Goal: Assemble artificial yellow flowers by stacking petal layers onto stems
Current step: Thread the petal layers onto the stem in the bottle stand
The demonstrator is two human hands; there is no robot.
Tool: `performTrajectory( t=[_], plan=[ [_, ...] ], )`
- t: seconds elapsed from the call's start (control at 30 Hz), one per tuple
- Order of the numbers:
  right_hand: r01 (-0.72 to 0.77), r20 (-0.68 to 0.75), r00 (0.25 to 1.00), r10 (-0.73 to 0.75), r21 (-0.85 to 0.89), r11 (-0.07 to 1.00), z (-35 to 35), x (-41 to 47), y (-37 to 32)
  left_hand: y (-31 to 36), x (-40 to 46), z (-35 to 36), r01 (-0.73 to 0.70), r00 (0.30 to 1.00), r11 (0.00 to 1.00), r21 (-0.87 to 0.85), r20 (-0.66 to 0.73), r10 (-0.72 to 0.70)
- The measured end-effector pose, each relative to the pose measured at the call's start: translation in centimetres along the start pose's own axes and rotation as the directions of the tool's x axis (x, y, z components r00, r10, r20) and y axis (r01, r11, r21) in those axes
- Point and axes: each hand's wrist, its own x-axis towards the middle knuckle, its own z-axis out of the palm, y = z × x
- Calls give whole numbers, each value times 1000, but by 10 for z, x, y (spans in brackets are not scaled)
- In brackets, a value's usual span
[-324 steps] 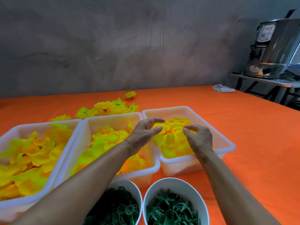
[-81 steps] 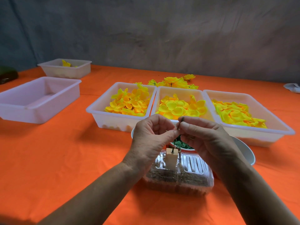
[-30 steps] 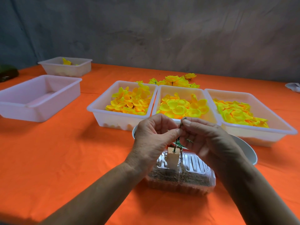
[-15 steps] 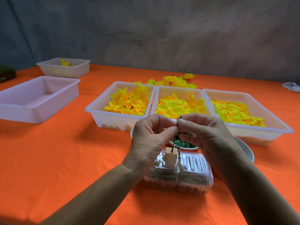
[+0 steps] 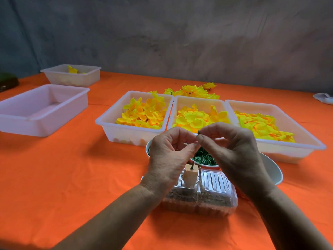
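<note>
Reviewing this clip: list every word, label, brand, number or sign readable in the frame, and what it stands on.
None can be read. The white trays, the bowl of green rings, the clear plastic box with its wooden block, the orange tablecloth and the grey wall carry no visible print. The dark object at the far left edge is too blurred to tell.

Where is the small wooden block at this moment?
In the head view, the wooden block stands low at centre on the clear plastic box, just below the left hand and in front of the bowl of green rings.
</note>
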Motion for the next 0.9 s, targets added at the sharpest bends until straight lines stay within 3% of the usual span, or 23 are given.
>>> performTrajectory(
  t=[0.13,0.27,0.37,0.43,0.5,0.6,0.9],
  plan=[
    [-59,30,998,56,116,991,-1,-2,4,2,-1,1,-1,1000,1000,27,-13,2],
    [-265,135,963,234,300,917,-4,1,9,2,-1,1,9,1000,1000,19,-10,-9],
    [-351,182,935,306,331,876,-5,4,11,3,-2,1,17,1000,1000,-4,-15,-17],
    [-306,176,948,265,277,911,-6,6,7,3,-2,1,23,1000,1000,-11,-14,-23],
    [-182,150,974,167,88,979,-8,8,4,2,-2,1,27,1000,999,-22,-10,-27],
    [-63,162,983,90,-161,985,-7,11,-2,2,-4,1,35,999,998,-53,-7,-35],
    [-41,120,991,61,-161,986,-4,3,1,8,-8,-7,4,1000,1000,-28,13,-3]
  ],
)
